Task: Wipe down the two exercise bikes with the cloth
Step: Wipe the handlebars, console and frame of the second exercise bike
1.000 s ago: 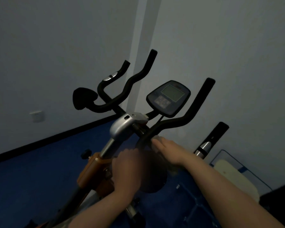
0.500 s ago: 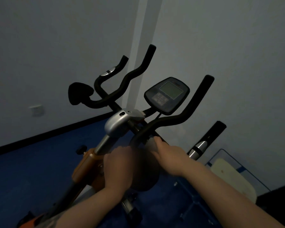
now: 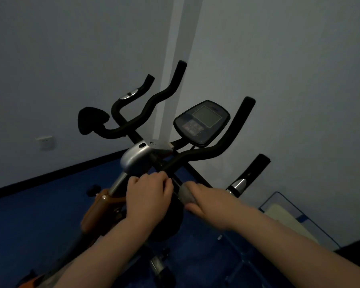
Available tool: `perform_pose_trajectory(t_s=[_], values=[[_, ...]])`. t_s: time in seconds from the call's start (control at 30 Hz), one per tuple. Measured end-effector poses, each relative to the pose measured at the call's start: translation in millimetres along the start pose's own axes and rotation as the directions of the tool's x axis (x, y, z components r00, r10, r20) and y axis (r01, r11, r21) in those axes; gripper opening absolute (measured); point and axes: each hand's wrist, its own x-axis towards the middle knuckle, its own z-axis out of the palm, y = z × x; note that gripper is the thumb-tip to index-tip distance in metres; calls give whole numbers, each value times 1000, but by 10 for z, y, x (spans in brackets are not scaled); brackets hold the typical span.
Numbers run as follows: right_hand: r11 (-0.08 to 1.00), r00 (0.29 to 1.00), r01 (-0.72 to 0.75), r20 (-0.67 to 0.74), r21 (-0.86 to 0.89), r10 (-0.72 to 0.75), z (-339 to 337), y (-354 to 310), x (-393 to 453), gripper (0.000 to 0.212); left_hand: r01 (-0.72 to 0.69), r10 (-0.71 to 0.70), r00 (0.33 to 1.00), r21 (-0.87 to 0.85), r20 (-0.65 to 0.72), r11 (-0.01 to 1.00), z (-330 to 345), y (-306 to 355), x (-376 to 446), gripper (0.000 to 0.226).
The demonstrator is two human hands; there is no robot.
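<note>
An exercise bike (image 3: 136,157) with a silver stem cover, orange frame and black handlebar (image 3: 204,153) fills the middle of the view. Its console (image 3: 202,121) sits above the bar. My left hand (image 3: 148,196) grips the centre of the handlebar just below the silver cover. My right hand (image 3: 212,202) is wrapped round a grey cloth (image 3: 182,194) that lies on the bar right beside my left hand. A dark round pad (image 3: 170,223) shows under both hands. No second bike is in view.
Two grey walls meet in a corner behind the bike. A wall socket (image 3: 45,141) sits low on the left wall above a black skirting. A clear box (image 3: 299,221) with something pale inside stands on the blue floor (image 3: 29,221) at the right.
My left hand has moved up onto the bar below the silver cover. My right hand has slid a little back toward me along the bar. The grey cloth now shows between the hands.
</note>
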Motion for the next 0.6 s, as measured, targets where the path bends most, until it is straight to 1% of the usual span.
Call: perform_pose_trajectory(t_s=[0.07,0.13,0.17,0.2,0.23,0.3,0.33,0.37,0.4,0.47,0.5,0.53,0.57,0.6], values=[[993,995,9,-101,-116,-20,25,-7,-63,48,-13,15,999,58,-33,998,24,12,-4,30],[971,973,-82,-230,-226,29,120,-130,-40,49,-58,64,989,55,-130,997,69,-18,-63,33],[959,959,-133,-277,-249,61,163,-188,-25,51,-75,82,983,52,-165,996,83,-34,-80,33],[957,947,-149,-313,-249,66,188,-219,-26,54,-87,95,978,49,-187,995,90,-42,-81,35],[964,939,-111,-342,-242,23,181,-193,-54,55,-93,100,974,43,-201,995,96,-47,-76,35],[967,916,75,-366,-244,-163,96,9,-154,47,-93,99,971,35,-220,995,95,-48,-59,35],[947,898,155,-358,-282,-254,51,185,-215,42,-87,92,969,32,-230,996,98,-47,-60,34],[928,881,188,-362,-321,-304,-17,383,-270,38,-79,83,968,25,-239,997,104,-46,-66,34],[934,868,167,-402,-317,-292,-94,568,-317,37,-74,75,966,16,-246,997,111,-44,-75,34],[981,819,59,-553,-184,-153,-183,755,-370,35,-73,72,961,7,-267,997,128,-51,-89,35],[993,780,15,-620,-114,-83,-160,728,-351,33,-71,70,958,7,-280,997,134,-50,-91,36],[997,753,-23,-658,-71,-29,-83,629,-306,30,-66,66,956,10,-287,998,139,-50,-89,37],[997,744,-42,-668,-65,-12,35,496,-257,27,-60,60,956,10,-289,998,144,-52,-88,38],[995,752,-11,-656,-95,-55,156,383,-237,25,-52,52,955,8,-292,999,148,-51,-91,38]])
